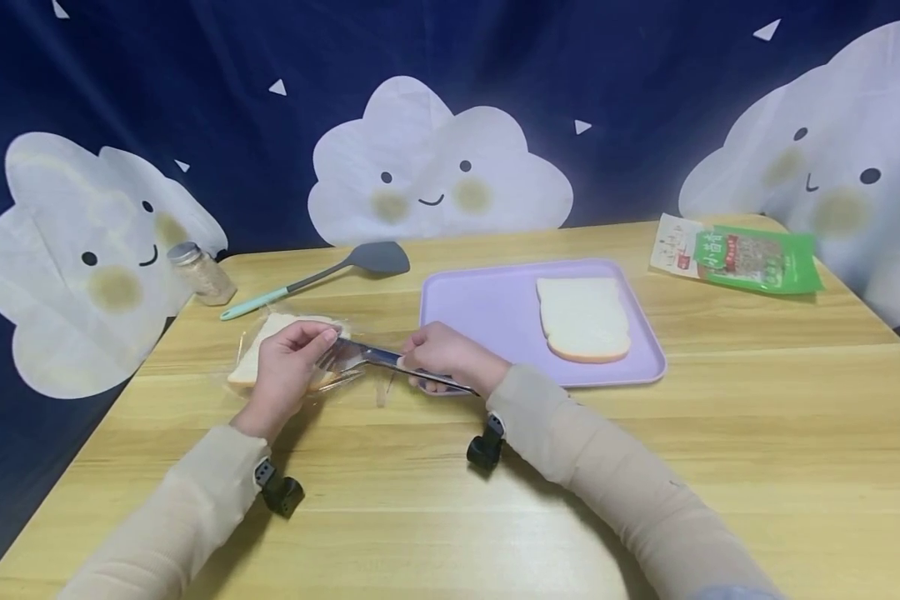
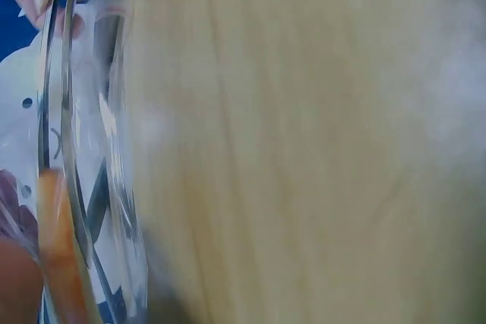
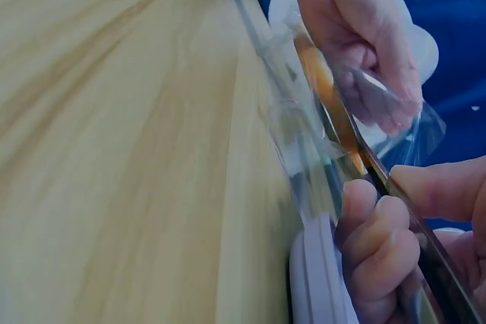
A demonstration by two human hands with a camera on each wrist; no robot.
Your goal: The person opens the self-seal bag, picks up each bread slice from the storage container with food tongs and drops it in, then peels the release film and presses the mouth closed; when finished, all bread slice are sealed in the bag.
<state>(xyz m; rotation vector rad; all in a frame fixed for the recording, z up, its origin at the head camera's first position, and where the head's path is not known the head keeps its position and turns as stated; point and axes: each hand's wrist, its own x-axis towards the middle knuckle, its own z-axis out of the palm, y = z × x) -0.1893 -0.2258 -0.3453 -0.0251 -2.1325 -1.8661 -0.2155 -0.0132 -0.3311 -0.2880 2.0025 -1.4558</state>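
A slice of bread (image 1: pixel 253 354) in a clear plastic bag (image 3: pixel 300 146) lies on the left of the table. My left hand (image 1: pixel 288 367) pinches the edge of the bag's film. My right hand (image 1: pixel 450 354) grips metal tongs (image 1: pixel 384 357), thumb on one side and curled fingers on the other. The tongs point left into the bag's mouth, their arms on both sides of the bread in the left wrist view; whether they touch it I cannot tell. A second bread slice (image 1: pixel 585 321) lies on the purple tray (image 1: pixel 480 296), beyond my right hand.
Behind the bagged bread lies a spatula (image 1: pixel 378 258) with a mint handle. A jar with a grey lid (image 1: pixel 204 275) stands at the far left. At the back right is a green and white packet (image 1: pixel 750 258). A cloud-patterned curtain (image 1: pixel 615 50) hangs behind the table.
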